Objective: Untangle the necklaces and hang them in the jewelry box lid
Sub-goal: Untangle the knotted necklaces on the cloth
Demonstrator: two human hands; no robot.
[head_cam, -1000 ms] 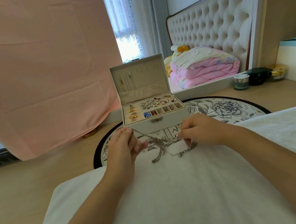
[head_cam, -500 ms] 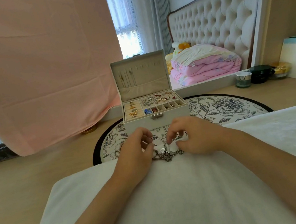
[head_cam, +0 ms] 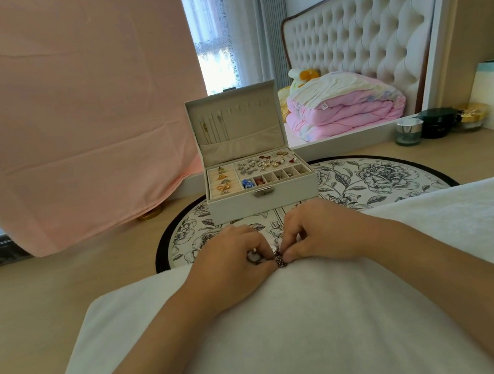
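Head view. The left hand (head_cam: 230, 262) and right hand (head_cam: 322, 233), apart a second ago with the necklaces (head_cam: 279, 260) strung between them, have closed together. Curled fingers (head_cam: 295, 255) of both now pinch the chains, bunched into one small knot at the far edge of the towel (head_cam: 293, 325). Judged: the knot is being picked at and untangling is unfinished. The box (head_cam: 263, 198) stands just beyond on the mat (head_cam: 383, 178), its lid (head_cam: 242, 142) upright. Chains hang from its left hooks; the right hooks are free. Room between hands and box is narrow, with wider room on the bench (head_cam: 33, 317) to the left.
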